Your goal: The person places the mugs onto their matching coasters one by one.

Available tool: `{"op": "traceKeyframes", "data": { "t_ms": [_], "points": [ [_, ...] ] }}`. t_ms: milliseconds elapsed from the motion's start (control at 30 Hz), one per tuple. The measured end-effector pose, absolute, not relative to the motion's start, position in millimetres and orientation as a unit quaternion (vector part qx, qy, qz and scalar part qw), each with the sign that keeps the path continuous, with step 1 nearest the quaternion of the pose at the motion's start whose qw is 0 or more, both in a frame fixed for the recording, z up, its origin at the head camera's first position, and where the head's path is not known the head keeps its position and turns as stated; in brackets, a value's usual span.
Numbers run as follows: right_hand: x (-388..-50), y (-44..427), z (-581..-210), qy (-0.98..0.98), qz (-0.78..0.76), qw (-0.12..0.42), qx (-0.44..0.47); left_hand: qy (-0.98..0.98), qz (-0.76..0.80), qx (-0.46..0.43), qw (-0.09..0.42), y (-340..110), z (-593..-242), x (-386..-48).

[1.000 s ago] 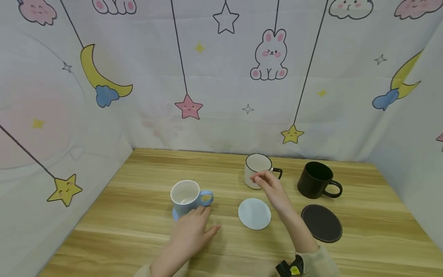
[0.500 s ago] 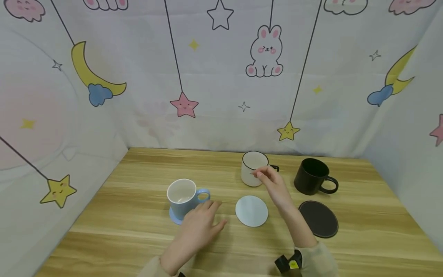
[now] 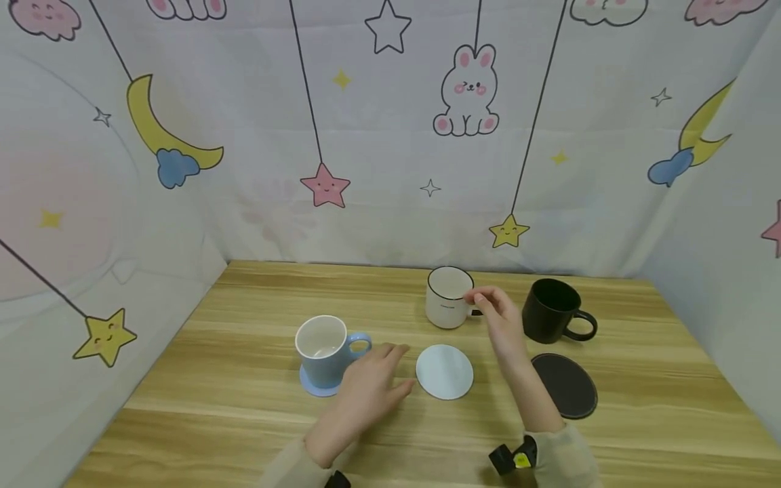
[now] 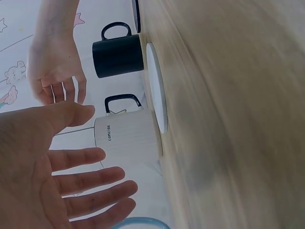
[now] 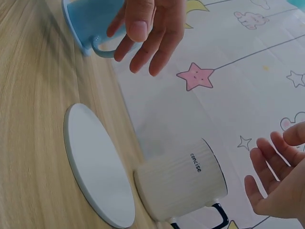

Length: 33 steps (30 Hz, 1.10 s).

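Note:
In the head view my left hand (image 3: 369,390) hovers right of the blue mug (image 3: 323,356), fingers spread and holding nothing; the mug stands on a blue coaster (image 3: 318,388). Above the handle side of the white mug (image 3: 448,308) is my right hand (image 3: 503,325), its fingers loosely bent. The right wrist view shows a gap between that hand (image 5: 281,179) and the white mug (image 5: 183,183). A pale round coaster (image 3: 444,371) lies in front of the white mug. The left wrist view shows both the left hand (image 4: 71,171) and right hand (image 4: 57,69) empty.
A black mug (image 3: 550,312) stands at the right, its handle pointing right. Before it lies a black coaster (image 3: 567,386), partly hidden by the right forearm. Behind the wooden table (image 3: 244,420) hangs a printed cloth (image 3: 390,149), which also runs along both sides.
My right hand has moved right, from before the white mug to its handle side. My left hand has shifted right, away from the blue mug. The mugs and coasters stay in place.

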State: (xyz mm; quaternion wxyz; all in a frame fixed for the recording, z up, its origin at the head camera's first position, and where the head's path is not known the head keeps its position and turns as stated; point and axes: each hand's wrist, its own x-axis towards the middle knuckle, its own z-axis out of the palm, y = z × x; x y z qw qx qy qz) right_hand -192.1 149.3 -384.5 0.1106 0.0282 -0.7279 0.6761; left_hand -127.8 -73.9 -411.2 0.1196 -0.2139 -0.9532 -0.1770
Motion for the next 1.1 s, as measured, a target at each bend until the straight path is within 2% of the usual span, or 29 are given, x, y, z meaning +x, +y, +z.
{"op": "traceKeyframes", "data": {
  "t_ms": [467,867,1100],
  "points": [
    [-206,157,-397,-0.735,0.655,0.178,0.015,-0.952,-0.167,-0.241,0.085,-56,-412,-144],
    [-216,157,-405,-0.736,0.643,0.210,-0.016,-0.957,-0.170,-0.229,0.042,-52,-413,-151],
    [-223,160,-407,-0.750,0.623,0.219,-0.026,-0.959,-0.170,-0.223,0.034,-48,-421,-154]
  ]
}}
